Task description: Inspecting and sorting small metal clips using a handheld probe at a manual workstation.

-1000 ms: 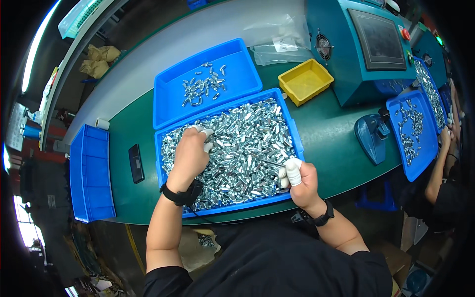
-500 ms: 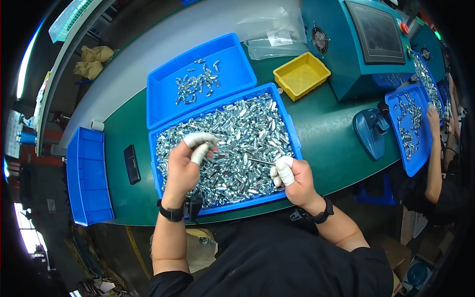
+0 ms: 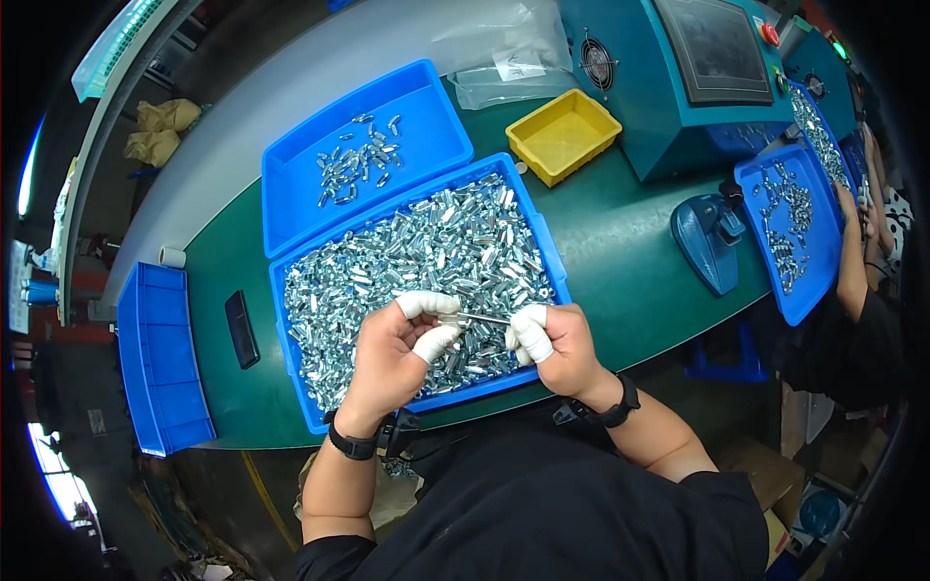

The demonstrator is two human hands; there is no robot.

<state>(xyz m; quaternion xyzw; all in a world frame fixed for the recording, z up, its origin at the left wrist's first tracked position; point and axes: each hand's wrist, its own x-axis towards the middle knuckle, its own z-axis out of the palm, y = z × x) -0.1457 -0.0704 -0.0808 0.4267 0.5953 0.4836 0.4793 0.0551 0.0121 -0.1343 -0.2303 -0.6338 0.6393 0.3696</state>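
Both hands pinch one thin metal pin (image 3: 481, 318) between them: the left hand (image 3: 392, 353) closes its white-capped fingertips (image 3: 433, 341) on one end, the right hand (image 3: 554, 347) on the other. The pin hangs just above the heap of small silvery parts (image 3: 417, 266) in the near blue tray (image 3: 552, 261). It looks light, rigid and slick (bare plated metal), so the ends seem the surest hold. A second blue tray (image 3: 291, 194) behind holds few pieces.

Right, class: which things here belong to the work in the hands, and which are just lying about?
In use: left hand, right hand, thin metal pin, full blue tray of metal parts, sparse blue tray.

Lying about: yellow bin, black phone, empty blue tray.
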